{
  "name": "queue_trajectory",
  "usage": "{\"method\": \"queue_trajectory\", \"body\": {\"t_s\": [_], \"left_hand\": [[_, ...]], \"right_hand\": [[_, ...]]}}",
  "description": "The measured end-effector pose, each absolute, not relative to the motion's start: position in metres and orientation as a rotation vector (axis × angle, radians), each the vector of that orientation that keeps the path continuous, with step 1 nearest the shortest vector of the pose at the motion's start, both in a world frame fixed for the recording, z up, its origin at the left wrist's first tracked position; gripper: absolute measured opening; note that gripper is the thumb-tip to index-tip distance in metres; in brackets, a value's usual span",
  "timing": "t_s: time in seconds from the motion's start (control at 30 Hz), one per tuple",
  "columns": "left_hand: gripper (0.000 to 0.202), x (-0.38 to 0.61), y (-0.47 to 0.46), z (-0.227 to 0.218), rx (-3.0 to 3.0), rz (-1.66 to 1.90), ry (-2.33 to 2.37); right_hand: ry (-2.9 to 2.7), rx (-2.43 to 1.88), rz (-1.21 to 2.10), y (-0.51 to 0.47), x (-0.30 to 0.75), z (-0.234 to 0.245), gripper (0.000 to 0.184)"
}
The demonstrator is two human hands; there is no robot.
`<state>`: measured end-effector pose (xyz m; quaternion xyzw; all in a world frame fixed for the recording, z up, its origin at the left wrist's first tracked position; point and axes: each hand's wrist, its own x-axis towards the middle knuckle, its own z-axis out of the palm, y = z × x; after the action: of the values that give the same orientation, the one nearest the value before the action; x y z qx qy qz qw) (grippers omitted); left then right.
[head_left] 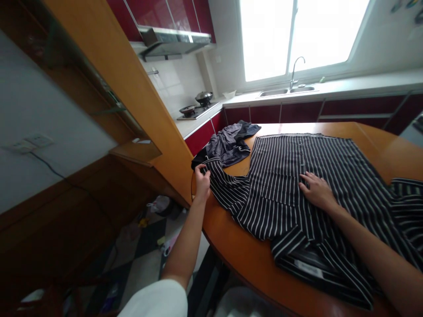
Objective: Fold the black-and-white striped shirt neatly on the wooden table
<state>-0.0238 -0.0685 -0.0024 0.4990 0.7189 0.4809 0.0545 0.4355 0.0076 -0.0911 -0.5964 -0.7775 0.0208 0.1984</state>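
Observation:
A black shirt with white stripes [274, 176] lies spread front up on the wooden table, its collar toward me and its hem toward the window. My left hand [202, 178] pinches the cuff end of the sleeve on the left, near the table's edge. Flat on the button placket rests my right hand [316, 188], fingers spread and holding nothing. The other sleeve [408, 211] reaches out at the right edge of the view. A pale label shows inside the collar [307, 267].
Crumpled grey and dark clothes [228, 143] lie just beyond the left sleeve. The round-ended table [238, 251] has a wooden partition [165, 132] close on its left. Behind are a stove [198, 111] and a sink [274, 92]. Bags and small items litter the floor.

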Motion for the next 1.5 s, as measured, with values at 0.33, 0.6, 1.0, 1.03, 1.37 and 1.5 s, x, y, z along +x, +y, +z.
{"method": "queue_trajectory", "body": {"t_s": [0.33,0.6,1.0,1.03,1.37,1.5], "left_hand": [[0.056,-0.057,-0.097,-0.025,1.596,1.315,2.307],[0.037,0.017,-0.163,0.002,2.246,0.951,1.576],[0.056,0.109,-0.201,-0.010,2.610,0.501,0.853],[0.056,0.116,-0.202,-0.010,2.650,0.518,0.834],[0.042,0.153,-0.199,-0.012,2.623,0.735,0.659],[0.048,0.152,-0.200,-0.014,2.420,0.773,0.771]], "right_hand": [[-2.157,-1.618,0.069,0.006,0.436,-0.089,0.052],[-2.016,-1.558,0.318,0.006,0.432,-0.070,0.046],[-1.991,-1.158,0.476,-0.165,0.488,0.019,0.018],[-1.974,-1.188,0.453,-0.184,0.494,0.014,0.018],[-2.142,-1.398,0.321,-0.276,0.515,-0.021,0.049],[-2.069,-1.248,0.173,-0.271,0.512,-0.021,0.022]]}}
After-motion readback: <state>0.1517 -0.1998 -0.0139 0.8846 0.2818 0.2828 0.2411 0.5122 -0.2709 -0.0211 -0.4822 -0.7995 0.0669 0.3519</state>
